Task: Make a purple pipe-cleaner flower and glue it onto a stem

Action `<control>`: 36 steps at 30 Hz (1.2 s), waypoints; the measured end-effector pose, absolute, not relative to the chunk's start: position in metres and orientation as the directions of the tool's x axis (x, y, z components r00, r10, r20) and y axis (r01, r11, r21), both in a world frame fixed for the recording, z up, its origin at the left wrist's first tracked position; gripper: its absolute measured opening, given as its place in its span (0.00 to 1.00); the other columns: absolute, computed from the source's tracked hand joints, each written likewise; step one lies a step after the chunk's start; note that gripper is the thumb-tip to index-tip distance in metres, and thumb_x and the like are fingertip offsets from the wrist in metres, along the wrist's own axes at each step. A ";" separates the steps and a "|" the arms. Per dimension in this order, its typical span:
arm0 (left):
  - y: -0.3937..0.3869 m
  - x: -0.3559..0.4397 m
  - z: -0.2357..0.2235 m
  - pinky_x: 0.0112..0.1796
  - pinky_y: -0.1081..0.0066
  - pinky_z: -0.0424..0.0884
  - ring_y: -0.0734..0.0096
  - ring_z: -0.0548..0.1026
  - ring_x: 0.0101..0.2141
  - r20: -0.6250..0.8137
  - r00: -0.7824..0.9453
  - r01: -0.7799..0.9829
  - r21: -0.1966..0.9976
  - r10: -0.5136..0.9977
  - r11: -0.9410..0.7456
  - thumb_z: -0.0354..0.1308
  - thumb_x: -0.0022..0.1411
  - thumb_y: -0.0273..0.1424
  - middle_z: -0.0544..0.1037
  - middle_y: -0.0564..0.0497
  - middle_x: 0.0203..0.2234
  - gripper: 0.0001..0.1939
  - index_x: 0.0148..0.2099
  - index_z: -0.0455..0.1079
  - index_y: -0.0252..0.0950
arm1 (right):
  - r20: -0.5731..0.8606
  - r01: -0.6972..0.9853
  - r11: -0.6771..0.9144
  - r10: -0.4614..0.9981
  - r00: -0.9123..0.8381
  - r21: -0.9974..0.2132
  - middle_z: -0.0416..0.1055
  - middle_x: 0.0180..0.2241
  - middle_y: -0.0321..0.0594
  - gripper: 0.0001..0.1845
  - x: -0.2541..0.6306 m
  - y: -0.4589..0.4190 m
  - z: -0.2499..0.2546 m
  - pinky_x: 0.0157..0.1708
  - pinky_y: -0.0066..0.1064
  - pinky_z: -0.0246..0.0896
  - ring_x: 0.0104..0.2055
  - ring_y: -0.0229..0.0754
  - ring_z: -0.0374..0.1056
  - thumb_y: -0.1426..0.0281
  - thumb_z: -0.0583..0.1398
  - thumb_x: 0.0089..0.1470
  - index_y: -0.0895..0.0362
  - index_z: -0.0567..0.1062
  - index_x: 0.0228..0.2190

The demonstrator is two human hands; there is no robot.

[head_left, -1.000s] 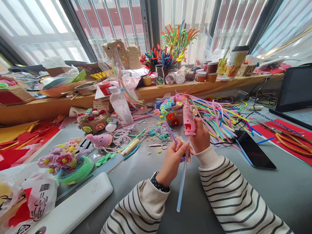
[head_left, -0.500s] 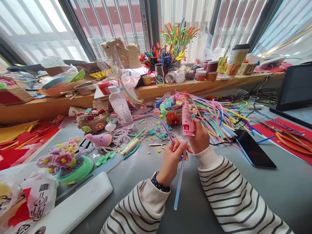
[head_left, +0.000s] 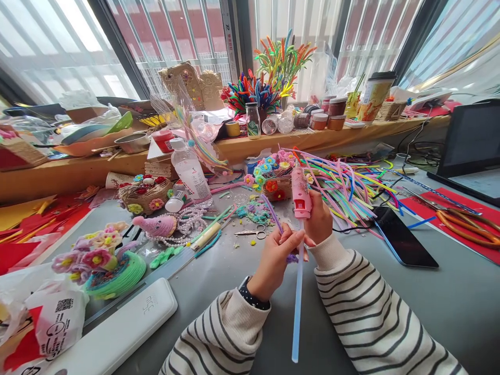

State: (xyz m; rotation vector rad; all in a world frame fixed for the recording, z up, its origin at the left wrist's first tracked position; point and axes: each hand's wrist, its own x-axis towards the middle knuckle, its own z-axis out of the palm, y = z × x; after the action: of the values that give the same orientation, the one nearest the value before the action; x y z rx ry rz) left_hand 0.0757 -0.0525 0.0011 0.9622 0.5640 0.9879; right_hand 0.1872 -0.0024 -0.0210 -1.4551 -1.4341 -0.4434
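My right hand (head_left: 319,220) is wrapped round a pink hot glue gun (head_left: 300,188), held with its nozzle up. From the gun's lower end hangs a long translucent glue stick (head_left: 297,312). My left hand (head_left: 275,256) is closed on a purple pipe cleaner (head_left: 270,208), whose upper part sticks out above the fingers. The left thumb and fingertips meet the top of the glue stick, just under the gun; whether they grip it is hard to tell. Behind the gun stands a basket of colourful pipe-cleaner flowers (head_left: 275,185).
Small scissors (head_left: 255,233) lie on the grey table beyond my left hand. A heap of pipe cleaners (head_left: 351,187) spreads at the right, near a phone (head_left: 404,237) and orange-handled pliers (head_left: 469,221). At the left are a bottle (head_left: 191,172), a green flower pot (head_left: 115,278) and a white case (head_left: 117,328).
The glue stick has swung more upright under the gun, and its lower end reaches further down with more length showing. Both hands keep their holds. The view has shifted slightly.
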 end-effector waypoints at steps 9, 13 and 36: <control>-0.055 0.078 0.001 0.22 0.77 0.58 0.81 0.66 0.16 0.028 0.475 -0.462 0.859 0.879 0.222 0.53 0.51 0.34 0.70 0.56 0.19 0.18 0.22 0.44 0.36 | 0.810 0.906 0.214 0.553 0.196 -0.365 0.69 0.27 0.43 0.14 0.186 -0.004 -0.023 0.26 0.33 0.57 0.28 0.44 0.63 0.71 0.49 0.46 0.58 0.63 0.38; -0.056 0.079 0.003 0.21 0.77 0.58 0.80 0.67 0.16 0.028 0.492 -0.479 0.844 0.870 0.243 0.53 0.52 0.33 0.70 0.56 0.19 0.18 0.23 0.44 0.37 | 0.829 0.924 0.216 0.535 0.160 -0.317 0.68 0.25 0.43 0.15 0.187 -0.003 -0.024 0.28 0.32 0.57 0.28 0.44 0.63 0.70 0.49 0.47 0.59 0.64 0.39; -0.056 0.077 0.006 0.22 0.77 0.56 0.81 0.65 0.16 0.057 0.432 -0.522 0.830 0.900 0.198 0.51 0.54 0.29 0.71 0.55 0.19 0.16 0.23 0.43 0.37 | 0.849 0.946 0.209 0.518 0.106 -0.246 0.69 0.26 0.43 0.16 0.188 -0.004 -0.023 0.31 0.32 0.57 0.30 0.43 0.64 0.70 0.50 0.47 0.62 0.66 0.39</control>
State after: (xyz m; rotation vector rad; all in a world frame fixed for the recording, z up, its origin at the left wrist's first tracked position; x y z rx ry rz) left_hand 0.0771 -0.0559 0.0060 0.9045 0.5035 1.0553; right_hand 0.1881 -0.0038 -0.0231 -1.4376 -1.5428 -0.5730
